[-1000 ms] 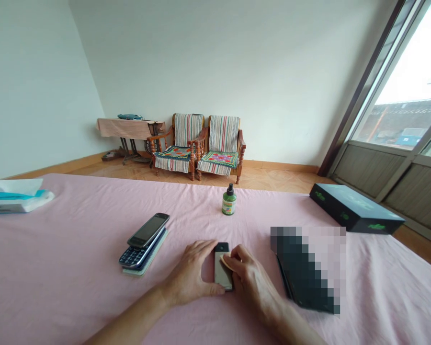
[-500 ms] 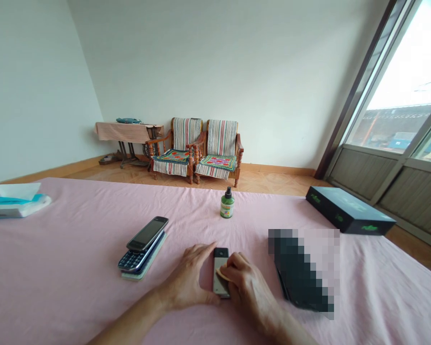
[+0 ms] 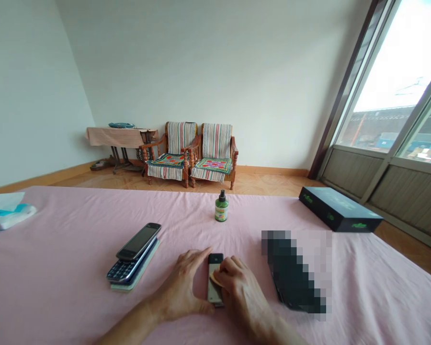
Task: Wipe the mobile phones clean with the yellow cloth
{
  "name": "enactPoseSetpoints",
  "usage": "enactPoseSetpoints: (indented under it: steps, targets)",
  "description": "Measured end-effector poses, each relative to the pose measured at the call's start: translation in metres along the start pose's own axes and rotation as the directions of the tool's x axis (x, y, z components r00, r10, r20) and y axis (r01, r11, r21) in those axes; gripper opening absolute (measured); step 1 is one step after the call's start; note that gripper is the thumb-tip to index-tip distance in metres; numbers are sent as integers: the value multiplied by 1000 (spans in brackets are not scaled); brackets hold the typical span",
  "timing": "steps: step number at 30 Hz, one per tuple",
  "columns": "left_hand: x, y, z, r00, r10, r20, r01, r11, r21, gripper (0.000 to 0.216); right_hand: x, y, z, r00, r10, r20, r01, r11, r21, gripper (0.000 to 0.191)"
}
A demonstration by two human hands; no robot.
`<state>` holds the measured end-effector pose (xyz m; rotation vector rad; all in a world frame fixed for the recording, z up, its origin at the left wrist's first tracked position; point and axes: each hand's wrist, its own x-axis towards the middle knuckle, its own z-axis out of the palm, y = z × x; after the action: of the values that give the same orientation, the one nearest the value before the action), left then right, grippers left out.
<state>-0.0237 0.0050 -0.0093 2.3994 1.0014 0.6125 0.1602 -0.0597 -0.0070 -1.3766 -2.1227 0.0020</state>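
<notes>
A slim mobile phone (image 3: 212, 293) with a black end and a pale gold body lies on the pink cloth between my hands. My left hand (image 3: 181, 287) spans its length, the index finger at the far end and the thumb at the near end, bracing it. Curled over the phone's right side, my right hand (image 3: 239, 292) pinches a small tan pad (image 3: 214, 279) against its surface. Part of the pad is hidden under the fingers. To the left, a stack of phones (image 3: 139, 242) rests askew, a dark-screened one on top.
A green spray bottle (image 3: 221, 207) stands beyond the phone. To the right lies a dark pixelated object (image 3: 292, 273), with a black box (image 3: 339, 208) behind it. A tissue pack (image 3: 9, 216) sits at the left edge. Two wooden chairs (image 3: 211, 148) are by the wall.
The view has shifted slightly, so everything sits a little further left and most things lower. My right hand still presses the pad on the phone; my left keeps its place.
</notes>
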Motion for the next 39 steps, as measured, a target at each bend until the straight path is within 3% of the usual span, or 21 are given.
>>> enactPoseSetpoints:
  steps: [10, 19, 31, 39]
  targets:
    - [0, -4, 1, 1000, 22, -4, -22, 1000, -7, 114, 5, 7, 0, 1000, 8, -15, -7, 997, 79, 17]
    - [0, 3, 0, 1000, 22, -10, -23, 1000, -18, 114, -7, 4, 4, 999, 50, -12, -48, 990, 131, 28]
    - [1, 0, -1, 999, 20, 30, -19, 999, -42, 114, 24, 8, -12, 987, 64, 147, -64, 998, -10, 17]
    - [1, 4, 0, 1000, -24, 13, 25, 999, -36, 111, 3, -3, -17, 969, 112, 219, -109, 994, -26, 21]
